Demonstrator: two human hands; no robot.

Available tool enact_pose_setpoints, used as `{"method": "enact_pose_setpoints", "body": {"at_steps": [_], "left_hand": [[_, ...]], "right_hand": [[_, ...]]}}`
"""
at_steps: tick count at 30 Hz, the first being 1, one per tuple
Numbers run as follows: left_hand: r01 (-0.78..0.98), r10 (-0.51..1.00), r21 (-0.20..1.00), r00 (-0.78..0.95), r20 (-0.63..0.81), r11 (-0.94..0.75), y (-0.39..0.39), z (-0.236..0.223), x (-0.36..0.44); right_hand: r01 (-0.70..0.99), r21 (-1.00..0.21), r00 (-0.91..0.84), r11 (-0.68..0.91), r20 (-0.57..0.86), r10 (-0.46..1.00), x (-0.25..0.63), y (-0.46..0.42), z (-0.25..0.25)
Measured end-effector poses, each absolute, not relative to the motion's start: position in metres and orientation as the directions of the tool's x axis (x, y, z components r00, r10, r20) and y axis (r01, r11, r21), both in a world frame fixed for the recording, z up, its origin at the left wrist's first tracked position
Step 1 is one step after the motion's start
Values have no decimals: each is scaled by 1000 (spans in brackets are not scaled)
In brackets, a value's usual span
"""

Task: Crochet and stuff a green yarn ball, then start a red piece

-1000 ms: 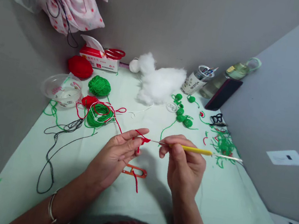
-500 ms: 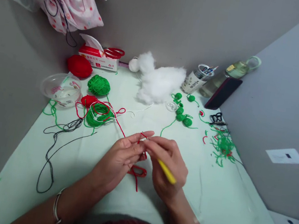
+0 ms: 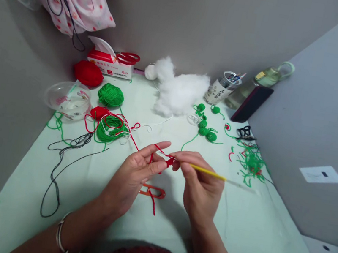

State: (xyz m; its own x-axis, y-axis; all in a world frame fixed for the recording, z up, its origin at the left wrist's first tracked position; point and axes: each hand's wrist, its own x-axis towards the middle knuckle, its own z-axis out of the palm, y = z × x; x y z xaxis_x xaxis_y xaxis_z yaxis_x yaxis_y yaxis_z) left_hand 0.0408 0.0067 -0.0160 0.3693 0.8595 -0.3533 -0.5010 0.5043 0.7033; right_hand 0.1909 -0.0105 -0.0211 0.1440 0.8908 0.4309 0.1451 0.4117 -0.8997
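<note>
Between thumb and fingers, my left hand (image 3: pixel 131 174) pinches a small red crochet piece (image 3: pixel 169 162). Red yarn (image 3: pixel 134 141) runs from the skeins over its raised index finger. My right hand (image 3: pixel 202 187) grips a crochet hook (image 3: pixel 208 172) by its yellow handle, the tip end at the red piece; the exact loop is too small to make out. The hook's other end points right, blurred. Under the hands lie orange thread snips (image 3: pixel 158 193), partly hidden by my left hand, with a loose red yarn end (image 3: pixel 153 204) across them.
Left: green yarn ball (image 3: pixel 110 95), red yarn ball (image 3: pixel 88 73), plastic bowl (image 3: pixel 67 99), black cord (image 3: pixel 58 169), and a tissue box (image 3: pixel 111 66) with red scissors (image 3: pixel 127 58). Back: white stuffing (image 3: pixel 180 94). Right: small green crocheted balls (image 3: pixel 211 136), phone (image 3: pixel 252 104), bottle (image 3: pixel 268 76), yarn scraps (image 3: pixel 251 163).
The hook swung from level to steeply tilted, then back to nearly level, its handle pointing right again. My right hand moved in against the left, then slightly away. The left keeps its pinch.
</note>
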Motion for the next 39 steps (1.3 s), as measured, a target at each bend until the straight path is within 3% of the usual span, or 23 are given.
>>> {"method": "enact_pose_setpoints", "body": {"at_steps": [3,5,8,11,13,15,18,20,22,30,35,37,39], "left_hand": [[-491,855,708,387,-345,508,10,-14,35],[-485,862,720,376,-341,497,11,-13,32],[-471,894,765,312,-320,438,8,-13,32],[-510,912,759,282,-296,404,5,-15,35],[-545,880,693,339,-332,472,4,-15,37],[-558,825,609,421,-377,563,5,-15,38],[-572,804,565,442,-398,594,8,-14,37],[-589,841,601,380,-385,541,8,-14,37],[-577,870,652,336,-360,493,7,-14,38],[-497,896,752,327,-301,434,4,-15,43],[-559,864,659,354,-359,503,5,-19,43],[-578,823,586,415,-389,568,6,-19,42],[-605,811,541,423,-403,584,8,-18,40]], "right_hand": [[-120,-954,121,274,260,958,197,-5,-21],[-124,-955,113,270,257,960,197,-6,-20],[145,-896,99,421,436,894,194,-13,-21],[493,-642,-77,587,640,765,190,-20,-24],[596,-531,-141,602,669,730,189,-21,-25],[549,-614,-71,567,642,764,190,-19,-24],[170,-877,109,449,470,876,194,-12,-21],[-75,-934,137,350,338,931,196,-8,-21],[-159,-936,113,314,298,948,195,-6,-21],[175,-868,73,465,482,873,187,-9,-19],[530,-617,-60,581,657,752,188,-15,-25],[530,-633,-21,564,655,755,191,-15,-26],[348,-780,104,520,584,805,194,-13,-24]]}}
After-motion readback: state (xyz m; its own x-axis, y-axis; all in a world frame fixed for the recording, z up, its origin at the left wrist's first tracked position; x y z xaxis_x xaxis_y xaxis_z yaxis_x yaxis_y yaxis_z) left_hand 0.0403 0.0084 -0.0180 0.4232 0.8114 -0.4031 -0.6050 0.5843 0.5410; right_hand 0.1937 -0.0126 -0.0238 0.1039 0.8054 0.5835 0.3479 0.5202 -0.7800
